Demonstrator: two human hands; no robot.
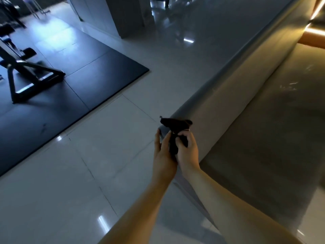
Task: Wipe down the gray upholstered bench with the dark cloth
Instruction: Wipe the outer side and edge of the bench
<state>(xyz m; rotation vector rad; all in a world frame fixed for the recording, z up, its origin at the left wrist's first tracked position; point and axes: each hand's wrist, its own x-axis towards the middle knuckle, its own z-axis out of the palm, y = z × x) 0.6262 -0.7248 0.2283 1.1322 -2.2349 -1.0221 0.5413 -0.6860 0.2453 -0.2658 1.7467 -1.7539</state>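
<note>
The gray upholstered bench [263, 106] runs from the lower middle up to the top right, its near end close to my hands. A dark cloth [175, 125] is bunched up between both hands, held just above the bench's near corner. My left hand [163, 154] grips the lower part of the cloth, its fingers partly straight. My right hand [187, 150] pinches the cloth from the right side. The top of the cloth sticks out above my fingers.
A black rubber floor mat [73, 81] lies to the left on the glossy tiled floor [70, 191]. A black gym bench frame [26, 67] stands on that mat. A gray pillar [126, 16] rises at the top centre.
</note>
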